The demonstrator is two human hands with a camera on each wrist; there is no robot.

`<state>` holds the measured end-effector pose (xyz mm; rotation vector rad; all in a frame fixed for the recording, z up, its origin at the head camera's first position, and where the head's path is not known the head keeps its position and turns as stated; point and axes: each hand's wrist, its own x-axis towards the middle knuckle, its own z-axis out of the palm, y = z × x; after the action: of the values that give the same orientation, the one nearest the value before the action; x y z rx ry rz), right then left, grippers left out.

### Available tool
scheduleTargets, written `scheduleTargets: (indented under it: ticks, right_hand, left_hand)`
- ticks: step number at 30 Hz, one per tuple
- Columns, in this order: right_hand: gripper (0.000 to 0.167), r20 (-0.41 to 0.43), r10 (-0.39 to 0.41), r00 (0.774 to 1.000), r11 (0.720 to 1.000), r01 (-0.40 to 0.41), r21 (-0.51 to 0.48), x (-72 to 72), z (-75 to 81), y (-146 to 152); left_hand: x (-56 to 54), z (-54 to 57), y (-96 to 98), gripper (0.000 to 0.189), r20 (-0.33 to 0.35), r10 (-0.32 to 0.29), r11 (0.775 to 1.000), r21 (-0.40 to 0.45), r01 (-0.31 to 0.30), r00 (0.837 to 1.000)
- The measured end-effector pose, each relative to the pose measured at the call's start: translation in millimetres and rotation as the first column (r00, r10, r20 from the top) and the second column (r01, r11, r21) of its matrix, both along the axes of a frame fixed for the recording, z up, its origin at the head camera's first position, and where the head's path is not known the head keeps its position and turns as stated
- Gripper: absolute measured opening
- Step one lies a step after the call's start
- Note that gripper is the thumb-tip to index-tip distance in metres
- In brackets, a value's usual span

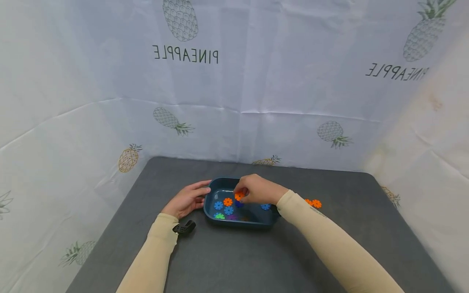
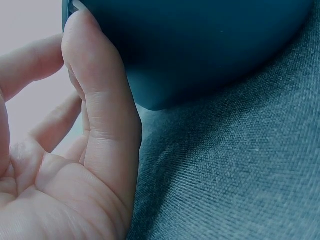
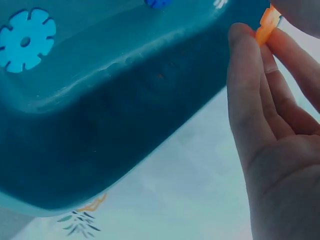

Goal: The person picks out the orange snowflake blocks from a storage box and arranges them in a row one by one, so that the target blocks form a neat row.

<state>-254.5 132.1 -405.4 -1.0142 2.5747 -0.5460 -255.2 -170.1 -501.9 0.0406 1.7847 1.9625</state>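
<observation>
A dark blue tray point(image 1: 238, 223) holds several notched plastic discs. At its left end my left hand point(image 1: 185, 200) grips the rim; in the left wrist view one fingertip reaches the tray's edge point(image 2: 200, 45). Over the middle of the tray, my right hand point(image 1: 261, 189) pinches an orange notched disc point(image 1: 239, 196), which appears edge-on between thumb and fingers in the right wrist view. Beneath lies a dark blue disc point(image 1: 239, 204). To the left are another orange disc point(image 1: 228, 202), light blue discs point(image 1: 218, 205) and a green disc point(image 1: 219, 216).
Beyond the tray's right side, orange discs point(image 1: 316, 204) lie on the dark grey table point(image 1: 227, 260), partly behind the right sleeve. A light blue disc point(image 1: 265, 207) sits at the tray's right end. White pineapple-print curtains point(image 1: 278, 81) surround the table.
</observation>
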Motion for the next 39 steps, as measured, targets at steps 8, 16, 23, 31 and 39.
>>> scheduleTargets:
  ticks: [8,16,23,31,39]
  right_hand:
    - [0.030,0.015,-0.086,0.996,0.988,0.087,-0.125,9.3,-5.1,24.8]
    - [0.032,0.046,-0.204,0.978,0.943,0.209,-0.260,23.1,-8.0,52.6]
    - [0.037,0.044,-0.349,0.936,0.885,0.345,-0.313,29.7,-15.6,90.2]
    - [0.039,0.003,-0.511,0.860,0.812,0.484,-0.326,35.4,-37.7,151.4]
    - [0.044,0.011,-0.641,0.767,0.733,0.617,-0.287,44.6,-53.0,206.1]
  left_hand:
    - [0.2,-0.6,-0.4,0.067,0.002,0.001,1.000,0.007,-0.001,1.000]
    - [-0.8,-2.2,-1.0,0.067,-0.009,-0.011,1.000,0.018,0.011,1.000]
    - [-0.2,-2.3,0.9,0.068,-0.011,-0.018,0.999,0.027,0.018,1.000]
    - [-2.3,-4.9,2.6,0.067,-0.018,-0.034,0.998,0.045,0.035,0.999]
    - [-1.9,-8.0,0.2,0.067,-0.022,-0.030,0.999,0.025,0.030,0.999]
